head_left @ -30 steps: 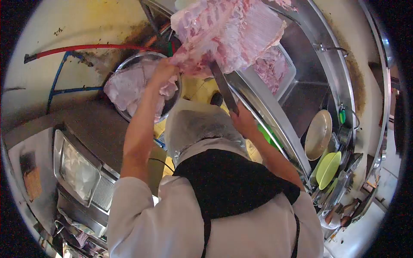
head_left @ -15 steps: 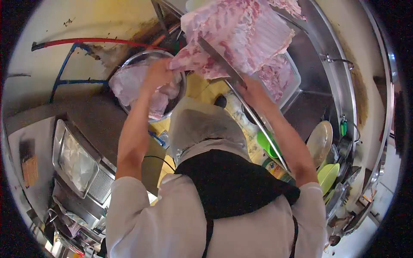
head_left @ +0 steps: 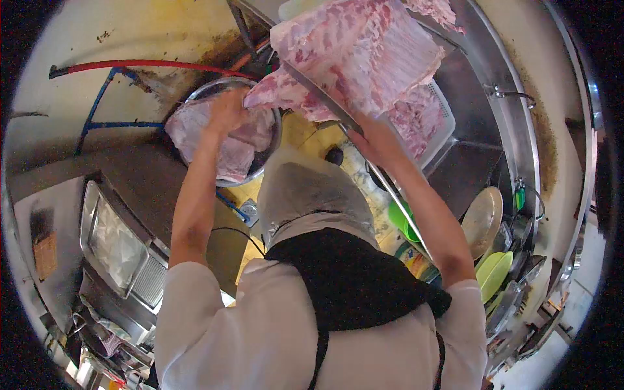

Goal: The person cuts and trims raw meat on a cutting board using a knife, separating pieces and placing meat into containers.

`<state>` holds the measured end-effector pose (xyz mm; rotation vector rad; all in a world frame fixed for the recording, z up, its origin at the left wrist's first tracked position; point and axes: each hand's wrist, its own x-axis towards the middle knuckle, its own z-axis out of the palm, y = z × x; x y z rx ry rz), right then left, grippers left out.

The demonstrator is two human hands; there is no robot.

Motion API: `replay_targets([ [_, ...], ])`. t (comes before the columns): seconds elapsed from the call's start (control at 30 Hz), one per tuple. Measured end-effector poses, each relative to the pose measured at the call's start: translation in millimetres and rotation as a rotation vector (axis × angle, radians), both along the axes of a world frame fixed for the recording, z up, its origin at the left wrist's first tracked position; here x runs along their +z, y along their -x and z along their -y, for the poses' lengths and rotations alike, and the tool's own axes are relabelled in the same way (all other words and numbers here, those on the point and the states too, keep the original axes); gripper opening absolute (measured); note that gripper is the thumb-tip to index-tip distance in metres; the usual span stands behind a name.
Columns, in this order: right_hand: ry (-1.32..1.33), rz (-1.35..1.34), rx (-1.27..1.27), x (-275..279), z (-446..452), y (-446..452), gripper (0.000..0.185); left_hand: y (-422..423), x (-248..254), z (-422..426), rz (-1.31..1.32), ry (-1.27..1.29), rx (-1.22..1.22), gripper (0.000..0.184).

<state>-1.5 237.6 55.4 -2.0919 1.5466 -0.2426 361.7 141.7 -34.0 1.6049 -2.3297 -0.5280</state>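
A large slab of raw ribbed meat lies at the top centre, its narrow end pointing left. My left hand is closed at that narrow end, gripping its tip above the metal bowl. In my right hand is the handle of a long knife, whose blade lies slantwise across the lower left part of the slab. Beneath my left hand the round metal bowl holds pale pieces of meat. Right of the slab, a white perforated basket holds more raw meat.
A metal sink is at the right, with a pale oval dish and a green bowl below it. A bright green container stands low near my right forearm. At the left is a metal tray.
Over the last second the knife and my right hand have moved up and left over the slab. My left hand has drawn slightly left and down with the meat's end.
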Motion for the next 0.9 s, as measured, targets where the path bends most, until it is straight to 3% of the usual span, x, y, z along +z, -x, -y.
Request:
replay_targets([
  [0.23,-0.161,-0.041,0.073,12,17,11,0.041,-14,26,-43,-0.108,-0.081,0.037,0.038],
  [0.3,-0.026,0.088,0.136,3,-2,49,0.039,-18,18,-46,-0.142,-0.065,0.058,0.037],
  [0.43,-0.251,-0.107,0.095,41,-4,47,0.051,-20,10,-46,-0.124,-0.071,0.115,0.037],
  [0.53,-0.031,-0.080,0.092,19,5,29,0.040,-27,-3,-33,-0.074,-0.041,0.018,0.038],
  [0.73,0.004,-0.005,0.126,-3,46,-25,0.044,-22,18,-42,-0.021,-0.016,0.036,0.037],
  [0.83,0.025,-0.028,0.217,-17,41,-3,0.048,-24,36,-66,-0.062,-0.010,0.090,0.035],
  [0.9,-0.094,-0.020,0.198,-5,25,20,0.046,-59,6,-83,-0.034,-0.167,0.145,0.032],
])
